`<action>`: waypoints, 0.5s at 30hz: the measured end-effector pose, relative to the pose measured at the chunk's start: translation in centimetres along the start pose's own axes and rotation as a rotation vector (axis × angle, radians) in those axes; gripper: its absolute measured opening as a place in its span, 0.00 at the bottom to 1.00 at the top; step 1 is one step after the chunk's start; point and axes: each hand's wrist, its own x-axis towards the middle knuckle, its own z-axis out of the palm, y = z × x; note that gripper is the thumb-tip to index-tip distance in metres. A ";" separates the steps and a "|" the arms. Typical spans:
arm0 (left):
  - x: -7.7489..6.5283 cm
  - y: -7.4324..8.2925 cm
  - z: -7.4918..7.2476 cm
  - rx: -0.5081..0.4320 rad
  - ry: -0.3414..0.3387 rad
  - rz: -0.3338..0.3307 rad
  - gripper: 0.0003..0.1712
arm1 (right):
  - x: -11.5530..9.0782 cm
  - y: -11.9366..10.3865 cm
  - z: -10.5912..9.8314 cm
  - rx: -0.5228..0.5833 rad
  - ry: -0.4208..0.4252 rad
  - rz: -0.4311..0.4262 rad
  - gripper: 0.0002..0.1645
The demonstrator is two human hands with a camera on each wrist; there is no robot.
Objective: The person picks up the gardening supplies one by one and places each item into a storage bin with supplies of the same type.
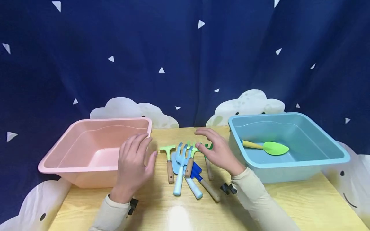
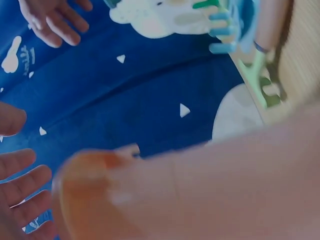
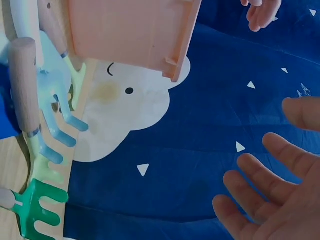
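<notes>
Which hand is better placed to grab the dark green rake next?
Probably the right hand: it hovers close to the dark green rake, holding nothing. The left hand is farther off, near the pink basin.

Small garden tools lie heaped between the left hand (image 1: 134, 160) and right hand (image 1: 218, 150), handles toward the person: a light-blue fork (image 1: 180, 178) over a light-blue shovel (image 1: 175, 164), a dark-blue shovel (image 1: 196, 170), wooden-handled light-green tools (image 1: 170, 166) and a dark-green fork (image 1: 209, 167); a green trowel (image 1: 276, 148) lies in the blue tub (image 1: 292, 163).
</notes>
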 end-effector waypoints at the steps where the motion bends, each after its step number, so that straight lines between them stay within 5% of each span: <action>1: -0.1 -0.3 -0.3 0.010 0.014 -0.001 0.24 | 0.1 -0.1 0.1 0.006 -0.009 -0.004 0.23; 15: -2.7 -2.7 -3.3 0.058 0.053 0.000 0.24 | -0.7 -0.8 2.4 0.121 -0.077 0.026 0.22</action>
